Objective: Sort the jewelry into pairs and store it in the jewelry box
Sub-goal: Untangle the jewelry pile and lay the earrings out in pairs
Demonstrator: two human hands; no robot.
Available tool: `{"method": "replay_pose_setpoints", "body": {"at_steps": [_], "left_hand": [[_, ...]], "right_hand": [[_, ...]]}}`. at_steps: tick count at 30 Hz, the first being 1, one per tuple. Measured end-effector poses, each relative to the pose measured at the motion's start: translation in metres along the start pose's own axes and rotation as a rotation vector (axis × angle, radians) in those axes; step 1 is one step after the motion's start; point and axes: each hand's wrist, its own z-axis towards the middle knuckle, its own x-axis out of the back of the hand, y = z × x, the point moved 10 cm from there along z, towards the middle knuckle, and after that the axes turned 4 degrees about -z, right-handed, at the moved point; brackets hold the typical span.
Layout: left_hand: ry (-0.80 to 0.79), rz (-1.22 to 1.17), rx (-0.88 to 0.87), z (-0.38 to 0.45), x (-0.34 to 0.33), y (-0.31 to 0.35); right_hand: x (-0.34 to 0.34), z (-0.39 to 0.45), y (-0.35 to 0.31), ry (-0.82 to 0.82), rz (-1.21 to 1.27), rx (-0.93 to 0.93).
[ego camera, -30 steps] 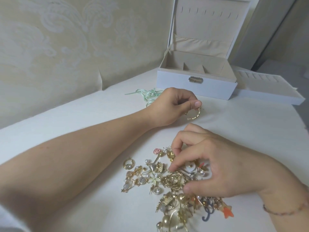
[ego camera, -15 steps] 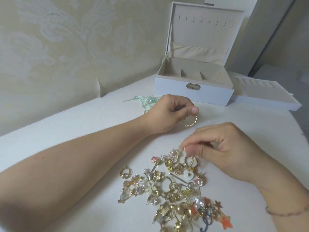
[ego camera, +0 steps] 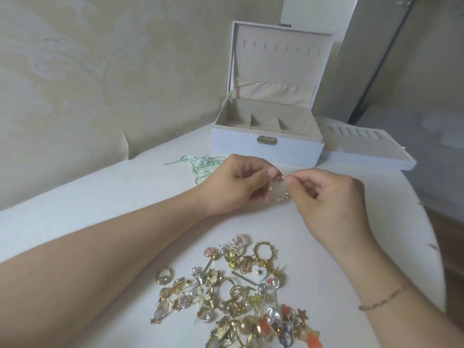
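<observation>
My left hand [ego camera: 241, 183] and my right hand [ego camera: 326, 199] meet above the white table, between the jewelry pile and the box. Both pinch small gold hoop earrings [ego camera: 277, 192] that hang together between my thumbs and forefingers. A heap of gold, pearl and coloured jewelry [ego camera: 238, 290] lies on the table close to me. The white jewelry box [ego camera: 266, 149] stands open at the back, its beige compartments showing nothing inside.
The box's removed ring tray [ego camera: 371, 156] lies to its right. A mint green ribbon [ego camera: 198, 162] sits left of the box. A wallpapered wall runs along the left; the table edge [ego camera: 434, 247] curves on the right.
My right hand left the pile with an earring and rose to meet my left hand, which kept holding its hoop. The two earrings now hang together. The camera tilted up slightly.
</observation>
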Motion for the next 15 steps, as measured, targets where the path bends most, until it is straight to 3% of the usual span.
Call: {"method": "replay_pose_setpoints", "body": {"at_steps": [3, 15], "left_hand": [[-0.024, -0.052, -0.004, -0.001, -0.001, -0.001], [-0.084, -0.051, 0.020, 0.001, -0.005, -0.013]], "right_hand": [[-0.001, -0.001, -0.008, 0.007, -0.039, 0.051], [-0.022, -0.003, -0.006, -0.226, -0.241, 0.090]]}}
